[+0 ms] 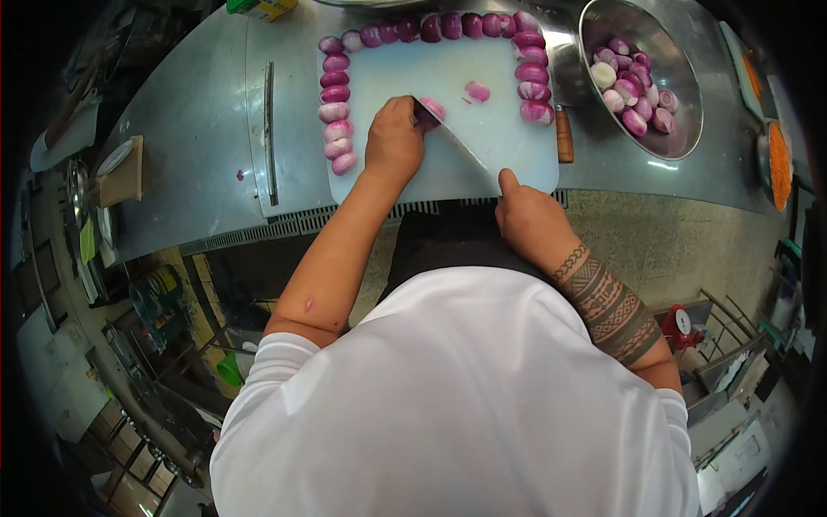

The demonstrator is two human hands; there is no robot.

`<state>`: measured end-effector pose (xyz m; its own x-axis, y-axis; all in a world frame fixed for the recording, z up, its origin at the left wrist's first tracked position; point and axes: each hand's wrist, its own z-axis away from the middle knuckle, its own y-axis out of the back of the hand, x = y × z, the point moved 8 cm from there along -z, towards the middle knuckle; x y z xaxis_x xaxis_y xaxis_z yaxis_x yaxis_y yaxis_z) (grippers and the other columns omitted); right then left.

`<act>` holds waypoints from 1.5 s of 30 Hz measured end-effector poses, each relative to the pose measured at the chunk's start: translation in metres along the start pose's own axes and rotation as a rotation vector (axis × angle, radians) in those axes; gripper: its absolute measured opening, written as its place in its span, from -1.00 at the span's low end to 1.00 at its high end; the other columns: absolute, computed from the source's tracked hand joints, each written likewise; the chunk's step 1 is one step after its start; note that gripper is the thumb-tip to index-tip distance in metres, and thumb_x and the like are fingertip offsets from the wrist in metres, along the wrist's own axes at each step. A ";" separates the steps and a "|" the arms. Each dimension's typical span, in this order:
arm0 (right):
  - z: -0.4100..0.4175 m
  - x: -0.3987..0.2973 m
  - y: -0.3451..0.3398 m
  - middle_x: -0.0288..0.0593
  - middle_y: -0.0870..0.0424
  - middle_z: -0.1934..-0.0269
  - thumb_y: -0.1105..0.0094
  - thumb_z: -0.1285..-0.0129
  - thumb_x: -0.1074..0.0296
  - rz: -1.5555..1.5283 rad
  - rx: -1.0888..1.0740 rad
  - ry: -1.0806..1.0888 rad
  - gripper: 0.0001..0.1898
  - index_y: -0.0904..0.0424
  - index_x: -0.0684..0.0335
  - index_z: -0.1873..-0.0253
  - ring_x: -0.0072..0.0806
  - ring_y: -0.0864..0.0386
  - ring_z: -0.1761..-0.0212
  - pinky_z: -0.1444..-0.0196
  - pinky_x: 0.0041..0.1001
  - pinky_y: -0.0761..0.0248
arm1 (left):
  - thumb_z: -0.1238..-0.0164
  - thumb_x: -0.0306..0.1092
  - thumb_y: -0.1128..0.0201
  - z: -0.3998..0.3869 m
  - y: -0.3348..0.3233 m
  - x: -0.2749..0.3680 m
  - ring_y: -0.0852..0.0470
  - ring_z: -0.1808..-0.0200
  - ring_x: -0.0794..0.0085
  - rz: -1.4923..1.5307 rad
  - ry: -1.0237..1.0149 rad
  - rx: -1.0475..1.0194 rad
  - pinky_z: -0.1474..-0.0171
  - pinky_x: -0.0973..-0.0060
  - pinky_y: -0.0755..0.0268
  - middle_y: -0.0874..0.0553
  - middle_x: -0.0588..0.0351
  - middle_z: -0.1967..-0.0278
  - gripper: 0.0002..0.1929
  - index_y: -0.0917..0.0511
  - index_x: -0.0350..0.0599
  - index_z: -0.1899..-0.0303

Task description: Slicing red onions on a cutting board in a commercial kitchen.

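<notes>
On a white cutting board (400,71), my left hand (395,132) holds a peeled red onion (431,110) against the surface. My right hand (533,216) grips a kitchen knife (468,152) by its handle, and the blade slants across the board with its far end at the onion by my left fingertips. Small cut pieces of red onion (478,91) lie a little to the right of the blade. Peeled red onions stand in rows along the board's left (334,112), far (430,29) and right (532,72) edges. My left fingertips are partly hidden behind the blade.
A steel bowl (694,129) with several peeled onions stands to the right. Between it and the board lies a wooden handle (565,136). A long metal rod (269,132) lies left on the steel table (200,142). An orange food in a bowl (780,167) is at the far right.
</notes>
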<state>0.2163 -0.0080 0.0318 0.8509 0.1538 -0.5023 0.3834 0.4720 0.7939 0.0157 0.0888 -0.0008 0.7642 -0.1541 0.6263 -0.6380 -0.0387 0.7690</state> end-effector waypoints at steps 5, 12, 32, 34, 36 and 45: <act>0.006 -0.021 0.014 0.17 -0.75 0.38 -0.14 -0.42 0.43 0.008 0.011 0.005 -0.83 -0.40 0.34 0.01 0.20 -0.75 0.29 0.20 0.08 -0.62 | -0.24 -0.47 -0.51 0.007 -0.002 -0.012 -0.70 0.03 -0.16 0.049 0.039 0.022 -0.04 0.03 -0.53 -0.73 -0.14 0.14 -0.76 -0.60 -0.24 0.16; 0.003 -0.020 0.000 0.19 -0.74 0.38 -0.11 -0.42 0.45 0.029 -0.010 -0.031 -0.83 -0.38 0.34 0.00 0.22 -0.76 0.27 0.19 0.08 -0.62 | -0.28 -0.37 -0.52 0.009 0.000 -0.018 -0.72 0.06 -0.16 -0.030 0.046 0.003 -0.02 0.01 -0.54 -0.74 -0.16 0.21 -0.75 -0.65 -0.21 0.12; 0.134 0.061 0.028 -0.08 -0.66 0.43 -0.22 -0.55 0.39 -0.561 0.452 -0.447 -0.82 -0.50 0.34 -0.08 -0.33 -0.59 0.47 0.32 -0.32 -0.45 | -0.25 -0.44 -0.53 0.000 -0.035 0.024 -0.70 -0.07 -0.04 -0.040 -0.407 -0.501 -0.15 0.12 -0.59 -0.67 -0.07 -0.03 -0.60 -0.65 -0.15 -0.11; 0.145 0.072 0.025 -0.10 -0.65 0.42 -0.21 -0.55 0.39 -0.609 0.480 -0.502 -0.83 -0.51 0.33 -0.06 -0.36 -0.58 0.46 0.31 -0.34 -0.45 | -0.23 -0.35 -0.56 0.017 -0.054 0.052 -0.70 -0.03 -0.07 0.036 -0.445 -0.461 -0.12 0.12 -0.58 -0.67 -0.09 0.03 -0.62 -0.64 -0.19 -0.04; 0.153 0.078 0.024 -0.12 -0.64 0.41 -0.21 -0.56 0.38 -0.659 0.510 -0.558 -0.84 -0.52 0.33 -0.05 -0.40 -0.57 0.45 0.30 -0.35 -0.45 | -0.23 -0.34 -0.57 0.021 -0.076 0.081 -0.70 -0.03 -0.08 0.063 -0.456 -0.463 -0.11 0.11 -0.58 -0.67 -0.10 0.04 -0.61 -0.64 -0.20 -0.04; 0.155 0.075 0.025 -0.12 -0.62 0.44 -0.22 -0.54 0.37 -0.777 0.489 -0.625 -0.82 -0.51 0.33 -0.07 -0.35 -0.56 0.45 0.28 -0.32 -0.47 | -0.21 -0.33 -0.60 -0.016 -0.093 0.119 -0.66 -0.03 -0.07 -0.011 -0.385 -0.190 -0.13 0.11 -0.56 -0.69 -0.10 0.03 -0.60 -0.66 -0.19 -0.03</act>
<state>0.3449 -0.1193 0.0668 0.2965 -0.5652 -0.7698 0.8742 -0.1639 0.4571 0.1674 0.0904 0.0040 0.6566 -0.5137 0.5522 -0.5737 0.1350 0.8078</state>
